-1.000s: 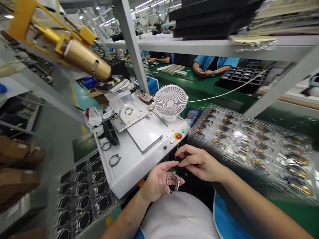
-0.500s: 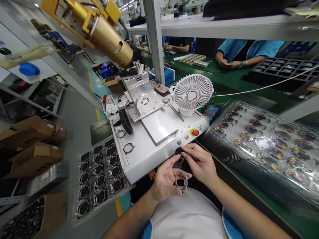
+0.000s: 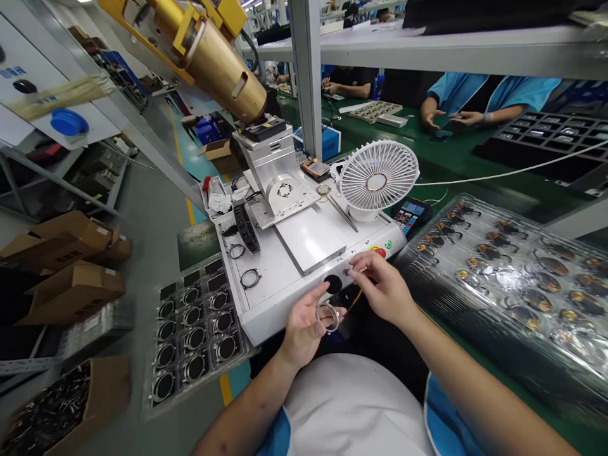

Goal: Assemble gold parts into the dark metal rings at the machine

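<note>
My left hand (image 3: 302,329) holds a metal ring-shaped watch case (image 3: 327,318) between thumb and fingers. At the tip of its index finger a round black disc (image 3: 334,284) stands with its dark face towards me. A thin orange strip (image 3: 354,299) shows below and to the right of the disc. My right hand (image 3: 384,288) is apart from the disc, its thumb and forefinger pinched beside a button on the front of the white machine (image 3: 266,316). What those fingertips hold, if anything, is too small to make out.
Clear trays with round black parts (image 3: 194,339) lie left, and a tray of round parts with orange pieces (image 3: 522,272) lies right. A white fan (image 3: 377,180), tweezers (image 3: 342,212) and a loose ring (image 3: 249,278) rest on the machine. A gold-coloured cylinder (image 3: 228,76) hangs above.
My right hand has let go of the black disc and drawn away to the right. The disc now faces me at my left fingertip. The whole view has shifted slightly.
</note>
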{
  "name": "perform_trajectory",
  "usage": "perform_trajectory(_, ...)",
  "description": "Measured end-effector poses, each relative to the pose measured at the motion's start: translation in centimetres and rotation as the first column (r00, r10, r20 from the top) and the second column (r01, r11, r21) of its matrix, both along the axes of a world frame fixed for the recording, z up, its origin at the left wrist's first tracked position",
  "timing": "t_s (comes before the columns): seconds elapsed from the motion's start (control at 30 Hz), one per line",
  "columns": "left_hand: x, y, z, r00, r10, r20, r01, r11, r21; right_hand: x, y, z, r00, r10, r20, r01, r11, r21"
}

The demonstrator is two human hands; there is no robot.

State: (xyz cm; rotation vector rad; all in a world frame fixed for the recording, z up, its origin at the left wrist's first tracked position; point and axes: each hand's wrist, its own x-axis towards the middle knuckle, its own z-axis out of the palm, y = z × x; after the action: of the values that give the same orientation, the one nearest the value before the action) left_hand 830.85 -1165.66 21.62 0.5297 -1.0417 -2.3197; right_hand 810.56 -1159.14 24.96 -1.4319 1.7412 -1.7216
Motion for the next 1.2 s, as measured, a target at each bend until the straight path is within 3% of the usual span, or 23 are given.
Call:
perform_trajectory(0.13, 0.5, -0.4, 0.3, 1.000, 0.018, 0.008, -0.018, 0.998, -0.059, -2.2, -4.5, 0.7, 0.945, -0.096, 0.311, 0.010, 0.964, 0.266)
perform_trajectory(0.27, 1.7, 0.0, 0.1, 1.000, 0.029, 0.009, -0.027, 0.984, -0.175, -3.2, -6.7, 1.2, 0.937, -0.268, 0.223, 0.147, 0.884, 0.443)
perform_trajectory(0.37, 2.5, 0.5, -0.4, 0.998, 0.032, 0.050, -0.010, 0.924, -0.383, -2.4, -5.3, 1.2, 0.930, -0.347, 0.125, 0.276, 0.879, 0.389)
perform_trajectory(0.43, 2.6, 0.8, -0.7, 0.993, 0.090, 0.081, -0.023, 0.796, -0.605, -1.0, -3.3, 0.8, 0.938, -0.313, 0.149, 0.254, 0.914, 0.315)
perform_trajectory(0.53, 2.1, 1.1, -1.0, 0.975, 0.192, 0.110, 0.014, 0.443, -0.897, 2.0, -0.2, 0.0, 0.918, -0.056, 0.393, -0.067, 0.954, 0.292)
perform_trajectory(0.57, 1.8, 1.2, -1.1, 0.970, 0.199, 0.139, 0.069, 0.322, -0.944, 2.9, 0.7, -0.3, 0.872, 0.016, 0.489, -0.170, 0.947, 0.272)
perform_trajectory(0.63, 1.2, 1.2, -1.2, 0.958, 0.188, 0.219, 0.196, 0.129, -0.972, 4.1, 1.8, -0.7, 0.780, 0.060, 0.623, -0.247, 0.944, 0.219)
perform_trajectory(0.7, 0.7, 1.1, -1.4, 0.949, 0.161, 0.270, 0.269, 0.029, -0.963, 4.4, 2.2, -0.9, 0.719, 0.023, 0.695, -0.217, 0.957, 0.193)
perform_trajectory(0.73, 0.6, 1.0, -1.4, 0.955, 0.133, 0.265, 0.265, 0.023, -0.964, 4.2, 2.3, -1.0, 0.691, 0.003, 0.723, -0.202, 0.961, 0.189)
perform_trajectory(0.77, 0.5, 1.0, -1.5, 0.967, 0.097, 0.237, 0.233, 0.051, -0.971, 3.9, 2.4, -1.0, 0.664, -0.008, 0.748, -0.196, 0.963, 0.184)
perform_trajectory(0.8, 0.5, 1.0, -1.6, 0.980, 0.062, 0.190, 0.183, 0.112, -0.977, 3.6, 2.5, -0.9, 0.639, -0.010, 0.769, -0.195, 0.965, 0.175)
perform_trajectory(0.9, 0.5, 1.0, -1.6, 0.997, 0.001, 0.071, 0.065, 0.391, -0.918, 2.9, 2.7, -0.7, 0.596, -0.016, 0.803, -0.183, 0.971, 0.155)
perform_trajectory(0.93, 0.5, 1.0, -1.6, 0.998, -0.009, 0.061, 0.058, 0.457, -0.888, 2.8, 2.8, -0.6, 0.595, -0.027, 0.803, -0.169, 0.973, 0.158)
perform_trajectory(1.0, 0.6, 1.1, -1.6, 0.997, -0.035, 0.070, 0.078, 0.505, -0.860, 2.9, 2.8, -0.5, 0.607, -0.050, 0.793, -0.144, 0.975, 0.171)
perform_trajectory(1.03, 0.6, 1.0, -1.6, 0.996, -0.042, 0.077, 0.087, 0.489, -0.868, 3.0, 2.8, -0.4, 0.617, -0.058, 0.785, -0.136, 0.975, 0.178)
perform_trajectory(1.1, 0.7, 1.0, -1.7, 0.995, -0.018, 0.103, 0.102, 0.390, -0.915, 3.2, 2.7, -0.4, 0.633, -0.060, 0.772, -0.136, 0.973, 0.188)
perform_trajectory(1.2, 1.0, 0.8, -1.5, 0.979, 0.088, 0.186, 0.176, 0.108, -0.978, 3.0, 2.7, -0.5, 0.624, -0.040, 0.781, -0.178, 0.965, 0.192)
